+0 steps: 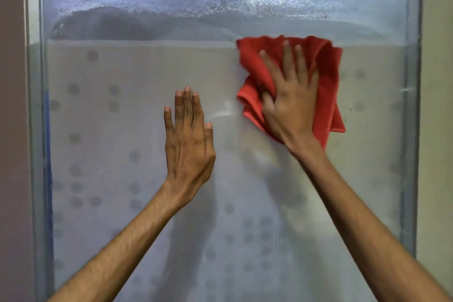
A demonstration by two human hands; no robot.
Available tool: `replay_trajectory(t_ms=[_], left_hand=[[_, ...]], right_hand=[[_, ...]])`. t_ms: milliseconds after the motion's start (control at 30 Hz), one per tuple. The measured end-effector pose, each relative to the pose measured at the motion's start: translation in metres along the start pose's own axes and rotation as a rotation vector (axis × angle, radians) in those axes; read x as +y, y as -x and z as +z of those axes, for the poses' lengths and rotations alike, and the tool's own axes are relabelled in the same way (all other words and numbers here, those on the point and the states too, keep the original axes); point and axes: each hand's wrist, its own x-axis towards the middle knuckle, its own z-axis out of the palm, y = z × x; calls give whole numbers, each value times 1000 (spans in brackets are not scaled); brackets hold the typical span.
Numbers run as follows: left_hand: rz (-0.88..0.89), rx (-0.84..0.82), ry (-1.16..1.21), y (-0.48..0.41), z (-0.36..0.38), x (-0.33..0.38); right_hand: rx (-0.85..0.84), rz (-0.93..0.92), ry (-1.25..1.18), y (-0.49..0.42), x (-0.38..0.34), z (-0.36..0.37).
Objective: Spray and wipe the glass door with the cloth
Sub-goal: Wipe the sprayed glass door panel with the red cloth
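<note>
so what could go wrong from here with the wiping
1. The left hand lies flat and bare on the glass door, so it may leave prints there.
2. Spray droplets sit above the red cloth; if missed, they could dry into streaks.
3. The right hand presses the bunched cloth with spread fingers, so the cloth might slip out.

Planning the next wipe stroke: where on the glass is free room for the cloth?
Free: glass between the door frame and left hand; droplet band above the cloth. Crowded: narrow gap between left hand and right hand.
</note>
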Motion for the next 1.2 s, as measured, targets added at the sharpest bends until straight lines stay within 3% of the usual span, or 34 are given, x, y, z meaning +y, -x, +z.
replay_trajectory(t_ms=[200, 400, 500, 700, 867, 967, 1100, 1200], left_hand=[[25, -7, 6, 23, 2, 5], [4, -17, 70, 22, 8, 35], [31, -6, 59, 20, 13, 45], [40, -11, 37, 29, 17, 49], [46, -26, 32, 28, 17, 55], [65, -39, 27, 23, 22, 68], [70, -13, 3, 18, 28, 82], [73, -20, -7, 19, 28, 80]], right_hand=[[-16, -127, 33, 96, 23, -8], [44, 137, -12, 8, 51, -20], [10, 28, -33, 10, 37, -12], [-72, -187, 6, 131, 53, -19], [-9, 46, 78, 90, 103, -33], [46, 182, 46, 47, 92, -29], [0, 72, -23, 66, 60, -18], [-12, 108, -83, 121, 65, -22]])
